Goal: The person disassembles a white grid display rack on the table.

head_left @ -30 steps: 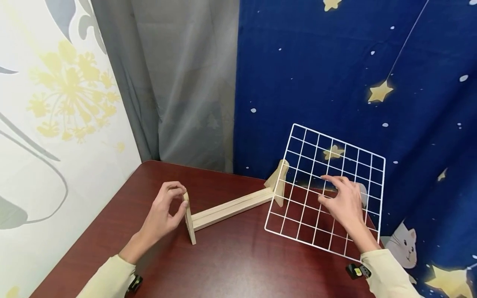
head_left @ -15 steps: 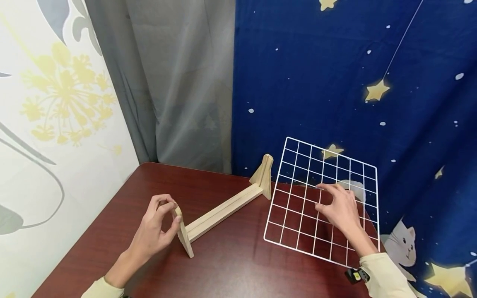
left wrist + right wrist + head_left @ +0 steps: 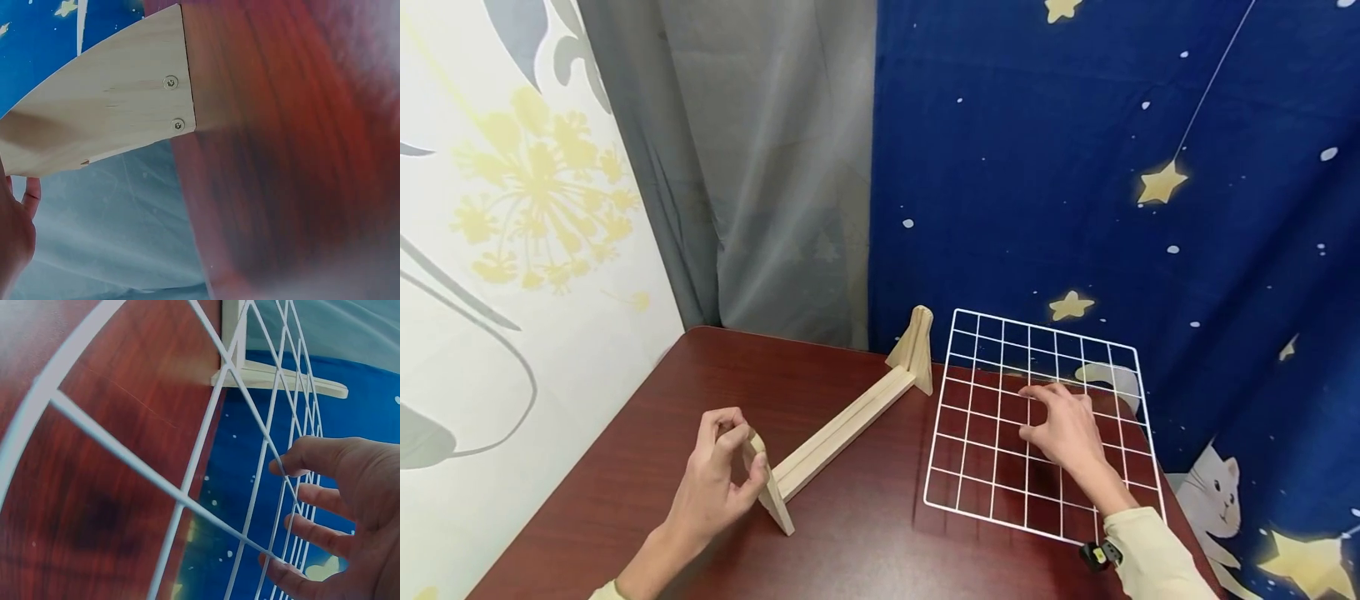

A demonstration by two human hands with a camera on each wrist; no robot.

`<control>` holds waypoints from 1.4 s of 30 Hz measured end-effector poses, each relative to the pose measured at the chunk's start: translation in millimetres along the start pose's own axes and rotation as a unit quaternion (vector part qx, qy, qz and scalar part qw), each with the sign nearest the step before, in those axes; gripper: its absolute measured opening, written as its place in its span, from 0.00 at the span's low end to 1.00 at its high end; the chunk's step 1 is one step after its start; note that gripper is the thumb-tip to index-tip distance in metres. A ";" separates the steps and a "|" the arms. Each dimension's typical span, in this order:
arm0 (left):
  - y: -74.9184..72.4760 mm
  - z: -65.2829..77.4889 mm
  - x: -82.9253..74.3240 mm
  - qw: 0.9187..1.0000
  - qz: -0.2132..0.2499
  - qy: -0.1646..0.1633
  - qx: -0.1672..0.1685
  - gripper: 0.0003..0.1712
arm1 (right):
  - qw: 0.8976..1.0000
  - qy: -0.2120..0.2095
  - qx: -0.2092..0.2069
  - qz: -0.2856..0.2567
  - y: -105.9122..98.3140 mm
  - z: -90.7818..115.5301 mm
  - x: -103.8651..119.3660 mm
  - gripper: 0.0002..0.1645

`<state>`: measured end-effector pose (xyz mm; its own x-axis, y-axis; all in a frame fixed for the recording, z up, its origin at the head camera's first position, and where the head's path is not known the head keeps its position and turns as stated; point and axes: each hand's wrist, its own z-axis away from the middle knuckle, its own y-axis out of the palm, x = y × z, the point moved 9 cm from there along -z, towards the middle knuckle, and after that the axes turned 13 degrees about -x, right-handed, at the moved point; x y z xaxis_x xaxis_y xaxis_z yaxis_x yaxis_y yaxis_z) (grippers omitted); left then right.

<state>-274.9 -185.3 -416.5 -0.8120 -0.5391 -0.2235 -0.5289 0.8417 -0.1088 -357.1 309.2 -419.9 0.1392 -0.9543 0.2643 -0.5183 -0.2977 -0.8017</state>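
Note:
My left hand (image 3: 718, 475) pinches the rounded top of the near end piece of a pale wooden stand (image 3: 846, 433). The stand has a long grooved bar joining two flared end pieces and runs diagonally over the table. In the left wrist view, the end piece (image 3: 125, 100) shows two screws (image 3: 170, 82), with the left hand (image 3: 19, 231) at its narrow end. My right hand (image 3: 1067, 429) grips a white wire grid panel (image 3: 940, 408) near its middle, tilted above the table. Seen from the right wrist, the fingers (image 3: 319, 537) hook through the wires (image 3: 181, 499).
The dark red-brown tabletop (image 3: 865, 533) lies beneath. Behind it hang a grey curtain (image 3: 775, 167) and a blue star-patterned curtain (image 3: 1045, 167). A white floral-print surface (image 3: 542, 375) borders the left side. The panel's right edge reaches the table's right side.
The wooden stand's near end has come toward me and slightly left, while its far end has swung left. My right hand has lowered the wire grid panel and shifted it left.

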 end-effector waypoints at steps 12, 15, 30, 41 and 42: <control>-11.4 15.4 -28.5 0.995 -0.089 -0.030 -0.038 0.20 | 0.999 0.000 0.032 -0.012 25.8 15.5 9.1 0.34; -12.9 17.9 -35.5 0.992 -0.104 -0.042 -0.051 0.19 | 0.999 0.004 0.038 -0.007 31.2 19.3 12.7 0.34; -16.1 19.1 -49.5 0.982 -0.162 -0.078 -0.058 0.19 | 0.998 -0.004 0.061 0.007 51.4 34.5 29.4 0.34; -18.6 21.7 -57.7 0.981 -0.171 -0.071 -0.064 0.21 | 0.996 0.003 0.089 0.005 68.3 41.1 38.9 0.34; -19.0 21.6 -58.6 0.981 -0.170 -0.072 -0.065 0.22 | 0.996 0.002 0.090 0.004 69.1 41.5 40.0 0.34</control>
<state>-211.9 -169.0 -422.2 -0.5451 -0.7700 -0.3317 -0.7974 0.5983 -0.0784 -352.4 249.4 -487.0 0.1318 -0.9568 0.2590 -0.3592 -0.2897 -0.8872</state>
